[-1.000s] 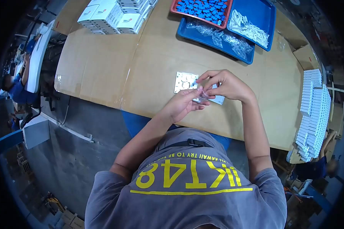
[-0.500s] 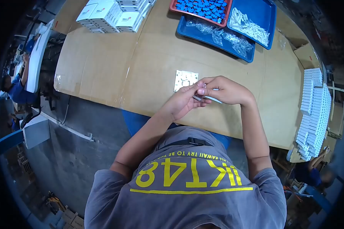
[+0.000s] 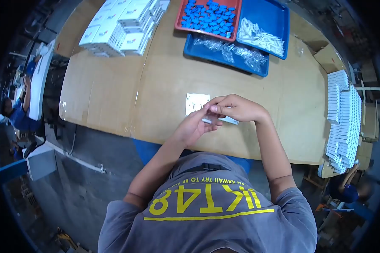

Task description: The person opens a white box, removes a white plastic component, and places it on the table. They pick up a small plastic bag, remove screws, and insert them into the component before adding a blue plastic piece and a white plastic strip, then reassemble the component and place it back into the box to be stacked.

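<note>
Both hands pinch small clear bag [image 3: 221, 119] | left hand [image 3: 193, 125], right hand [image 3: 237, 109] touching | white plate [image 3: 194, 102] just beyond left fingers | advice: keep grip light, bag flat.

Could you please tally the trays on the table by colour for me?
Blue trays: 2, one holding clear bags and one holding white pieces
Red trays: 1, holding blue parts
Total: 3 trays
</note>
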The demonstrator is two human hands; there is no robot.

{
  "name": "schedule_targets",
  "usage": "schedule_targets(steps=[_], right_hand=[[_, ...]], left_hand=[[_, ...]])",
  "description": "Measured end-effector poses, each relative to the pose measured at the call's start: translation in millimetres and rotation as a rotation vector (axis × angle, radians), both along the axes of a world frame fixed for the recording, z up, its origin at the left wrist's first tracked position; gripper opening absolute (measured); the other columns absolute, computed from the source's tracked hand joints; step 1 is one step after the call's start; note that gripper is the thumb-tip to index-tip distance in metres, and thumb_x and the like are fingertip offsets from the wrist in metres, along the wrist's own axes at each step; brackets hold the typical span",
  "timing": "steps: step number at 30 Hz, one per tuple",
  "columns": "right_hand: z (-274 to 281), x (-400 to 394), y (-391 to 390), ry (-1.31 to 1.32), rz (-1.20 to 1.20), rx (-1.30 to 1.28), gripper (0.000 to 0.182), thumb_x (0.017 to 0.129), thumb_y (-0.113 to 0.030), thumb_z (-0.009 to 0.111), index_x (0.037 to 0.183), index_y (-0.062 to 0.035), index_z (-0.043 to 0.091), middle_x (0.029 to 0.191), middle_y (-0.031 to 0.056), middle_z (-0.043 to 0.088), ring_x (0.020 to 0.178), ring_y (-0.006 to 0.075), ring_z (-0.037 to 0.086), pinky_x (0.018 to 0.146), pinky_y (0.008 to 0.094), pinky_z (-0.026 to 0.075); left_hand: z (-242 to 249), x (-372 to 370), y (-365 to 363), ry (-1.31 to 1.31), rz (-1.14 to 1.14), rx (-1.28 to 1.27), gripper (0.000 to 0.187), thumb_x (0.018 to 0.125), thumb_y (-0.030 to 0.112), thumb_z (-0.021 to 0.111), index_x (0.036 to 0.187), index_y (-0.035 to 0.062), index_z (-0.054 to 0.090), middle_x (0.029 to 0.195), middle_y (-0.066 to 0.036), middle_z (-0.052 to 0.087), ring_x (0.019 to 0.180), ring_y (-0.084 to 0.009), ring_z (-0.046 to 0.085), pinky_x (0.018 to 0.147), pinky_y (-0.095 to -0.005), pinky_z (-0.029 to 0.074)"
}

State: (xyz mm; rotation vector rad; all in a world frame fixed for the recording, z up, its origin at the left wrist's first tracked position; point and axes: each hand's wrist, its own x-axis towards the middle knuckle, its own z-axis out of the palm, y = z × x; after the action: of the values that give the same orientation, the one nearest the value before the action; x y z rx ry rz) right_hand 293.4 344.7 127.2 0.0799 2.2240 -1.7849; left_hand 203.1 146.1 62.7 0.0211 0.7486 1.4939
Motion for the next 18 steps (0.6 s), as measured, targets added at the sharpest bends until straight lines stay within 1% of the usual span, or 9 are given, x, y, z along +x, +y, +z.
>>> schedule_targets(steps=[1,3,4,7,10,11,14,15,18], right_hand=[[-1.6,-0.9,9.8,0.005,-0.005,0.018,0.039,0.11,-0.031,0.056,0.122,0.0022,0.073,0.119,0.0079,0.074,0.107,0.0159,0.067,0.096,0.032,0.052],[-1.1,-4.5,31.6,-0.014,-0.163,-0.013,0.037,0.108,-0.03,0.06,0.121,0.0022,0.073,0.108,0.0078,0.077,0.098,0.0139,0.067,0.092,0.0313,0.053],[-1.6,-6.6,45.1,-0.021,-0.241,-0.031,0.036,0.107,-0.029,0.062,0.121,0.0022,0.074,0.103,0.0077,0.078,0.094,0.0129,0.067,0.089,0.031,0.054],[-17.2,-19.2,102.0,0.133,-0.488,0.234,0.029,0.103,-0.022,0.066,0.116,0.002,0.075,0.103,0.0074,0.078,0.094,0.0117,0.067,0.086,0.0308,0.054],[-40.2,-36.5,166.4,0.236,-0.748,0.449,0.025,0.1,-0.019,0.067,0.113,0.0011,0.075,0.101,0.0101,0.078,0.091,0.0138,0.068,0.082,0.0311,0.054],[-38.4,-42.0,181.6,0.286,-0.821,0.591,0.022,0.099,-0.016,0.064,0.114,-0.0037,0.075,0.099,0.0128,0.077,0.09,0.0217,0.071,0.082,0.0345,0.055],[-32.6,-59.9,218.8,0.271,-0.97,0.851,0.022,0.098,-0.013,0.061,0.113,-0.0081,0.076,0.1,0.015,0.076,0.092,0.0319,0.072,0.083,0.0399,0.056],[-27.4,-65.3,228.1,0.237,-0.949,0.957,0.026,0.096,-0.011,0.059,0.116,-0.0124,0.075,0.104,0.0153,0.074,0.099,0.0366,0.07,0.085,0.0454,0.056],[-34.2,-83.5,259.2,0.299,-0.888,1.227,0.029,0.094,-0.011,0.061,0.12,-0.0146,0.074,0.107,0.0147,0.071,0.103,0.0365,0.069,0.086,0.0472,0.057]], left_hand=[[-2.4,-1.1,-0.3,-0.009,-0.007,-0.004,0.044,0.114,0.039,0.042,0.133,0.004,0.059,0.115,-0.008,0.07,0.1,-0.0188,0.071,0.089,-0.0349,0.058],[-8.2,-4.6,-1.9,-0.023,-0.034,0.007,0.055,0.113,0.046,0.041,0.14,0.0017,0.057,0.117,-0.009,0.07,0.096,-0.0173,0.067,0.091,-0.034,0.056],[-10.3,-5.0,-1.9,-0.032,-0.035,0.02,0.055,0.113,0.046,0.041,0.141,0.0012,0.057,0.117,-0.009,0.07,0.096,-0.0173,0.067,0.091,-0.034,0.055],[-11.9,-6.0,-3.7,-0.073,-0.043,0.082,0.055,0.113,0.044,0.042,0.143,-0.0004,0.055,0.12,-0.01,0.069,0.098,-0.0169,0.066,0.092,-0.0334,0.055],[-5.2,-2.3,-3.6,0.039,-0.041,0.028,0.052,0.113,0.04,0.044,0.144,-0.0011,0.055,0.123,-0.01,0.068,0.102,-0.0159,0.065,0.091,-0.0328,0.055],[-8.5,-3.4,-5.1,0.053,-0.058,0.044,0.049,0.113,0.035,0.046,0.146,-0.0001,0.053,0.126,-0.01,0.066,0.106,-0.0153,0.064,0.092,-0.0325,0.055],[2.1,-1.9,-6.1,0.134,-0.049,0.032,0.048,0.112,0.034,0.047,0.148,0.0013,0.052,0.127,-0.01,0.065,0.106,-0.0154,0.064,0.093,-0.0326,0.054],[1.0,-3.0,-7.0,0.104,-0.045,0.027,0.048,0.113,0.034,0.047,0.149,0.0027,0.052,0.128,-0.01,0.065,0.107,-0.0154,0.064,0.093,-0.0327,0.054],[-3.1,-10.9,-7.8,-0.062,-0.038,0.072,0.049,0.113,0.033,0.046,0.15,0.001,0.048,0.127,-0.012,0.066,0.107,-0.0192,0.066,0.093,-0.0358,0.056]])
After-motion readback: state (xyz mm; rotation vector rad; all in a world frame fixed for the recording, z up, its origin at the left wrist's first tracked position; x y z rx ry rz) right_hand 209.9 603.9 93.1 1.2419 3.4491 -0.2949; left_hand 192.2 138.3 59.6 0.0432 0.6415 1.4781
